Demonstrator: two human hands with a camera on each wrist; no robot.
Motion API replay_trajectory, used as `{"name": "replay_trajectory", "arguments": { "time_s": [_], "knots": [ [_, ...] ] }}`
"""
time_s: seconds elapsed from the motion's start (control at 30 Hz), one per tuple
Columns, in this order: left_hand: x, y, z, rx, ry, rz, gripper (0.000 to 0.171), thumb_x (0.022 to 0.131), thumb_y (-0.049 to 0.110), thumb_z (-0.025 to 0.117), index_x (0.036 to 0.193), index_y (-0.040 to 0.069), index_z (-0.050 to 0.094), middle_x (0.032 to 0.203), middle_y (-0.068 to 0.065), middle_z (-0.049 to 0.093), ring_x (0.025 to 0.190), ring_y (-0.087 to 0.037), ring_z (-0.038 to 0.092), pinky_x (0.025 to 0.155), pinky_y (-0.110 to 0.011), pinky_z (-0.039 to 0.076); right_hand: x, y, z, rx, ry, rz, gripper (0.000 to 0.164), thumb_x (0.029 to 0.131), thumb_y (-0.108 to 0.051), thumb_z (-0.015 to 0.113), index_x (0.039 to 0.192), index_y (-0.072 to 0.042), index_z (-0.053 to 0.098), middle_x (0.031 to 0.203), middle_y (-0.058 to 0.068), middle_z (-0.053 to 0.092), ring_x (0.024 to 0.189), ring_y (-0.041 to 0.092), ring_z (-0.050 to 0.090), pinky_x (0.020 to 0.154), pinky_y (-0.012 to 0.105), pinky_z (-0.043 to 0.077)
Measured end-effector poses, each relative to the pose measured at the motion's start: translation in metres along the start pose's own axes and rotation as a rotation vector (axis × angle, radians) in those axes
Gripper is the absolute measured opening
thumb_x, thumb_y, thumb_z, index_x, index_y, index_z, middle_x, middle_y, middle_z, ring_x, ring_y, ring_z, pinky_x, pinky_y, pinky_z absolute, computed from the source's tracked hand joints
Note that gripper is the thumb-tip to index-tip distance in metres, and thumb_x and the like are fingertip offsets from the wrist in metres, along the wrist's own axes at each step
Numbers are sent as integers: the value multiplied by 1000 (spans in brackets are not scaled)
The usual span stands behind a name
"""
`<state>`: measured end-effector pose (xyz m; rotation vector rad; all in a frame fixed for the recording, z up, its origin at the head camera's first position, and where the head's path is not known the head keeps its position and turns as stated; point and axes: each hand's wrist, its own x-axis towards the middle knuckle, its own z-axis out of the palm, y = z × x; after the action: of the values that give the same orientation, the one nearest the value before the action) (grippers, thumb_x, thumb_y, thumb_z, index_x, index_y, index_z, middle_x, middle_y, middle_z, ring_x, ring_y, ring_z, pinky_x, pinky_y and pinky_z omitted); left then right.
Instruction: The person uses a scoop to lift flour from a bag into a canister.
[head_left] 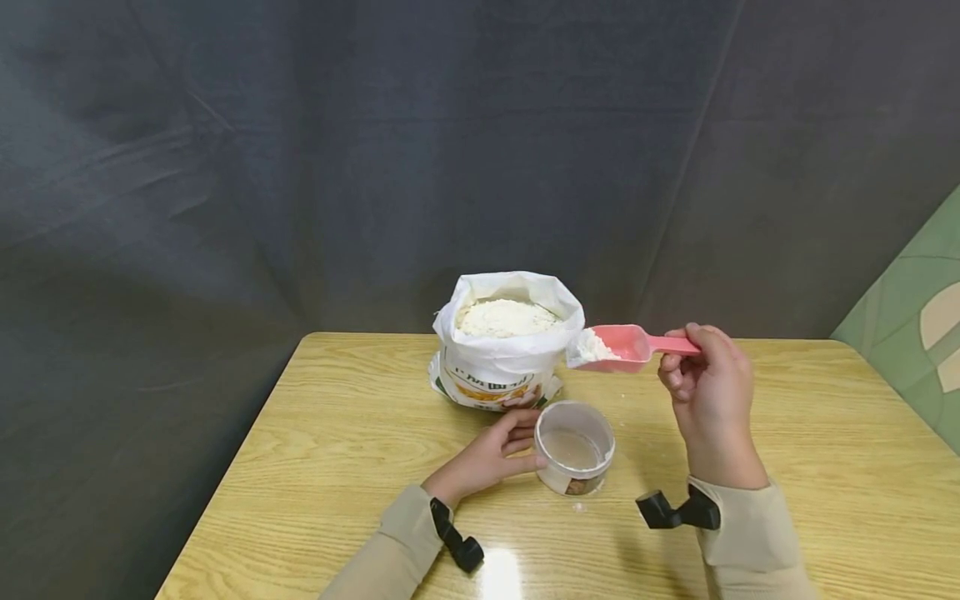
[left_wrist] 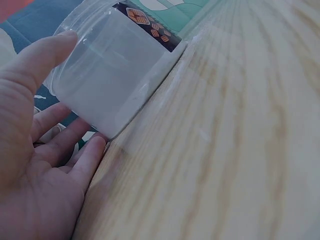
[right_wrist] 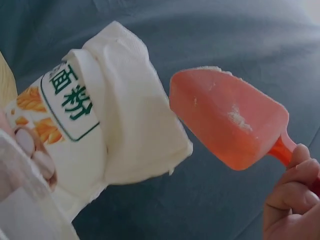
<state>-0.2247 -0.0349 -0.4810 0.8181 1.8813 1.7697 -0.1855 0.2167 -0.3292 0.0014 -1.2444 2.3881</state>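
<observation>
Flour bag (right_wrist: 95, 125) w/ "面粉" label

Soft, even light is falling from above onto the table (head_left: 337, 433), and a small white glare spot is shining on the wood near its front edge. Faint shadows are lying beside the jar (head_left: 574, 448) on the table. The dark backdrop behind the table is staying dim. The left wrist view is smearing the wood grain into blur, and the right wrist view is rendering the scoop (right_wrist: 227, 120) slightly soft.
</observation>
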Motion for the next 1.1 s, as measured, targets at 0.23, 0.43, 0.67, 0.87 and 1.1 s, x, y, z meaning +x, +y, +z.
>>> {"name": "replay_trajectory", "arguments": {
  "time_s": [0.23, 0.43, 0.67, 0.87, 1.1],
  "knots": [
    [0, 1, -1, -2, 2, -11, 66, 97, 7, 70, 153, 2, 36, 156, -15, 39, 139, -32, 45, 115, -30, 41, 7, 5, -15, 2, -48, 54, 45, 108, -10, 42, 71, -1, 66, 56, 4, 61, 40, 9, 47, 39, 17, 38],
    [0, 1, 0, -3, 4, -11, 65, 97, 6, 69, 152, 1, 36, 156, -16, 39, 140, -32, 45, 116, -31, 40, 15, 13, -25, -48, -59, 102, 51, 109, -9, 36, 67, -2, 65, 50, 3, 56, 36, 9, 41, 37, 21, 28],
    [0, 2, 0, -3, -2, -10, 64, 97, 6, 69, 152, 1, 36, 157, -17, 38, 140, -33, 44, 116, -32, 40, 19, 23, -30, -209, -93, 121, 53, 109, -9, 35, 68, -6, 68, 50, 0, 55, 36, 8, 41, 35, 17, 35],
    [-1, 3, 0, 16, -3, -5, 64, 98, 7, 68, 152, 1, 36, 156, -17, 38, 140, -33, 45, 116, -33, 40, 20, 29, -31, -284, -106, 114, 51, 107, -6, 37, 66, -8, 67, 49, -1, 54, 36, 6, 42, 35, 15, 35],
    [-1, 4, 0, 20, 5, -23, 64, 98, 7, 68, 153, 1, 36, 157, -16, 38, 139, -32, 45, 116, -31, 40, 19, 32, -27, -432, -99, 94, 47, 104, -4, 42, 64, -10, 67, 48, -2, 52, 37, 5, 41, 34, 15, 33]
  ]
}}
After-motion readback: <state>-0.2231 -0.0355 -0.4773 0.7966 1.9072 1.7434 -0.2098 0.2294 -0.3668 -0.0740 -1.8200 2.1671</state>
